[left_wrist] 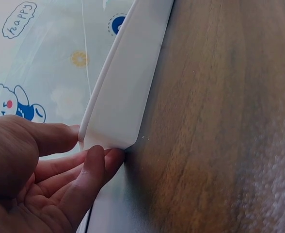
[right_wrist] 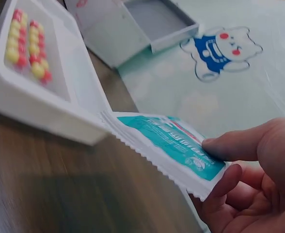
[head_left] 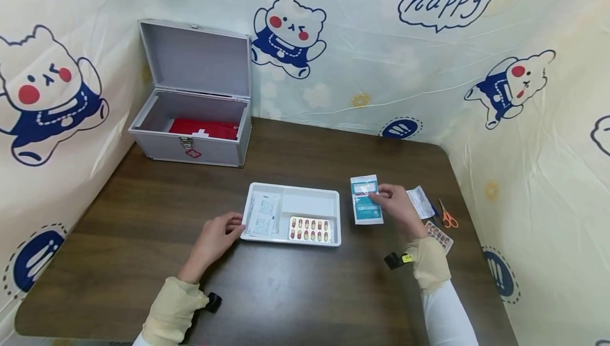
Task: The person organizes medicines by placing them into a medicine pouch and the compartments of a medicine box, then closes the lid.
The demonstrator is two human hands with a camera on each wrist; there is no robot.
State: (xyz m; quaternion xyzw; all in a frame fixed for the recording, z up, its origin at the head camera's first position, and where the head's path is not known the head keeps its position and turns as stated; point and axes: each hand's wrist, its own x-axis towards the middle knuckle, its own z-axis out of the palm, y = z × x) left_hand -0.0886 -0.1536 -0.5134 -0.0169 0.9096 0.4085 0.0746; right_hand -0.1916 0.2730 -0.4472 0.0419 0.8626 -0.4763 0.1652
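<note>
My right hand (head_left: pixel 397 205) pinches a teal-and-white sealed packet (head_left: pixel 366 207) by its right edge, to the right of the tray. In the right wrist view the thumb lies on the printed face of the packet (right_wrist: pixel 174 145), fingers beneath. A white divided tray (head_left: pixel 311 201) stands mid-table. My left hand (head_left: pixel 215 240) holds its left end, the thumb at the rim and fingertips against the outer wall (left_wrist: pixel 120 87). Inside the tray, clear-wrapped flat packets (head_left: pixel 263 216) fill the left compartment and a blister pack of capsules (head_left: pixel 311 230) lies front right.
An open silver case (head_left: pixel 209 150) stands at the back left with a red pouch (head_left: pixel 214 129) inside. Right of my right hand lie orange-handled scissors (head_left: pixel 448 220), a white printed packet (head_left: pixel 420 202) and another blister pack (head_left: pixel 439 236). A patterned curtain surrounds the table's back and sides.
</note>
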